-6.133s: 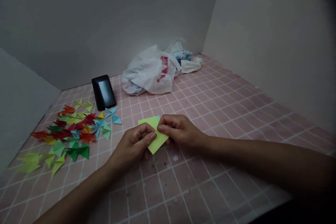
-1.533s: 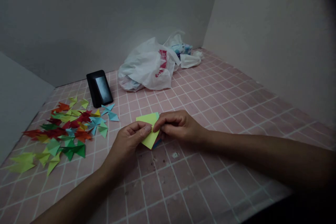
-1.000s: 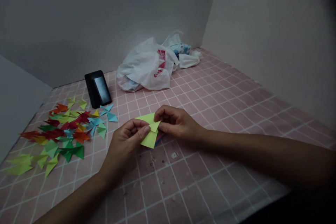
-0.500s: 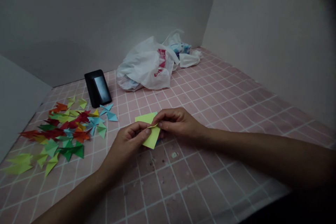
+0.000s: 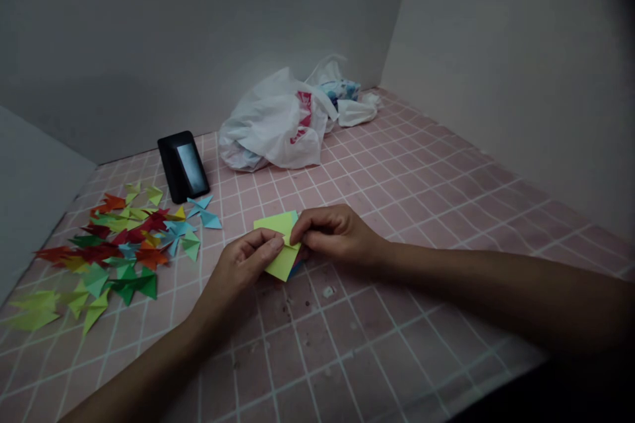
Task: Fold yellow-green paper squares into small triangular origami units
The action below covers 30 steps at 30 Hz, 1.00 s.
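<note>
Between my hands is a small piece of folded yellow paper (image 5: 290,246), mostly hidden by my fingers. It lies over a stack of square origami paper (image 5: 280,269), yellow on top with blue and teal edges showing underneath. My left hand (image 5: 248,261) pinches the folded piece from the left, thumb on top. From the right, my right hand (image 5: 342,236) has its thumb and curled forefinger closed at the piece's other end. Folded paper cranes (image 5: 133,284) in green, red, orange, yellow and blue are heaped left of my left hand.
A black device with a lit screen (image 5: 184,168) leans near the back wall, behind the cranes. White plastic bags (image 5: 272,122) sit crumpled at the back, beside a blue-patterned packet (image 5: 340,90). Pink tiled cloth (image 5: 421,198) covers the surface, with walls on several sides.
The fold of yellow paper that stood raised between my fingertips now lies lower, against the stack. My right fingers have shifted slightly; my left hand stays almost in place.
</note>
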Motion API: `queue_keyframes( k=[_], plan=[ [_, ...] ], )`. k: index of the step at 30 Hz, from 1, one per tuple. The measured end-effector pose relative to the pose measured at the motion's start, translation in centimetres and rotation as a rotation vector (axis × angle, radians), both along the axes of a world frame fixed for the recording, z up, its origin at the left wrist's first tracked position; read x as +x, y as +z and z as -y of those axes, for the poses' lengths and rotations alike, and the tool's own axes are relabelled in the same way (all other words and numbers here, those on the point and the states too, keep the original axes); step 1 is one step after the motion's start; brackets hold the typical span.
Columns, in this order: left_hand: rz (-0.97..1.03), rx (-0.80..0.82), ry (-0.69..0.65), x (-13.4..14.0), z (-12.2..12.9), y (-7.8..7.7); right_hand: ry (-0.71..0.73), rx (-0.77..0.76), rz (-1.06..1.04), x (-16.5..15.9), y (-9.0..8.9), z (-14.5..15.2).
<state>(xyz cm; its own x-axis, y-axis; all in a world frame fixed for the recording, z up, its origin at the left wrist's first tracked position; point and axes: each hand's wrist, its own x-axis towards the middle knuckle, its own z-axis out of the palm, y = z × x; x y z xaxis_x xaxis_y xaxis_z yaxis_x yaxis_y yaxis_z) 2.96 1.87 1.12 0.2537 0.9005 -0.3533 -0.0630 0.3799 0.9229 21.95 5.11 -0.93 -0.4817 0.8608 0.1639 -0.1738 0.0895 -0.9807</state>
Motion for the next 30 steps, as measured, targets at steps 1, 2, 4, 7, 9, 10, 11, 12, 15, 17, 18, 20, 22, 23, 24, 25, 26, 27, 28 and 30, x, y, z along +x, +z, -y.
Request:
queue_keyframes(
  k=[1, 2, 4, 7, 9, 10, 11, 12, 15, 17, 18, 20, 22, 23, 24, 25, 26, 27, 28, 30],
  plan=[
    [-0.012, -0.002, -0.001, 0.07, -0.04, -0.03, 0.0, 0.034, 0.012, 0.0, -0.04, 0.02],
    [-0.02, -0.007, 0.003, 0.13, -0.07, -0.09, 0.001, 0.065, 0.026, -0.01, -0.06, 0.05],
    [-0.024, -0.012, 0.018, 0.18, -0.14, -0.31, 0.01, 0.098, 0.04, -0.05, -0.08, 0.11],
    [-0.022, -0.007, 0.026, 0.05, -0.24, -0.64, 0.015, 0.018, -0.004, -0.17, -0.05, 0.1],
    [-0.022, -0.003, 0.034, -0.07, -0.29, -0.71, 0.016, -0.072, -0.044, -0.24, -0.07, -0.06],
    [-0.024, -0.003, 0.045, -0.11, -0.3, -0.7, 0.018, -0.111, -0.057, -0.27, -0.11, -0.17],
    [-0.023, -0.006, 0.059, -0.12, -0.31, -0.64, 0.022, -0.14, -0.066, -0.29, -0.15, -0.3],
    [-0.019, -0.008, 0.072, -0.1, -0.32, -0.57, 0.025, -0.161, -0.075, -0.29, -0.2, -0.42],
    [0.0, 0.001, 0.089, 0.07, -0.33, -0.28, 0.032, -0.198, -0.081, -0.25, -0.27, -0.68],
    [0.002, 0.02, 0.085, 0.19, -0.35, -0.13, 0.031, -0.211, -0.084, -0.21, -0.23, -0.73],
    [-0.005, 0.03, 0.082, 0.23, -0.37, -0.08, 0.03, -0.215, -0.087, -0.19, -0.19, -0.72],
    [-0.027, 0.045, 0.082, 0.26, -0.41, -0.03, 0.034, -0.219, -0.098, -0.18, -0.1, -0.69],
    [-0.047, 0.053, 0.088, 0.24, -0.48, -0.02, 0.044, -0.225, -0.107, -0.18, -0.04, -0.65],
    [-0.054, 0.056, 0.091, 0.22, -0.52, -0.03, 0.047, -0.23, -0.11, -0.19, -0.03, -0.63],
    [-0.062, 0.06, 0.092, 0.18, -0.56, -0.06, 0.049, -0.234, -0.115, -0.2, -0.03, -0.61],
    [-0.073, 0.064, 0.093, 0.12, -0.59, -0.1, 0.053, -0.24, -0.121, -0.2, -0.04, -0.6],
    [-0.088, 0.07, 0.094, 0.06, -0.61, -0.16, 0.059, -0.245, -0.128, -0.21, -0.07, -0.59],
    [-0.103, 0.079, 0.094, -0.01, -0.63, -0.22, 0.065, -0.247, -0.135, -0.21, -0.12, -0.58],
    [-0.119, 0.087, 0.094, -0.08, -0.63, -0.3, 0.072, -0.249, -0.142, -0.2, -0.16, -0.59],
    [-0.13, 0.092, 0.093, -0.21, -0.64, -0.47, 0.084, -0.247, -0.157, -0.15, -0.26, -0.65]
  ],
)
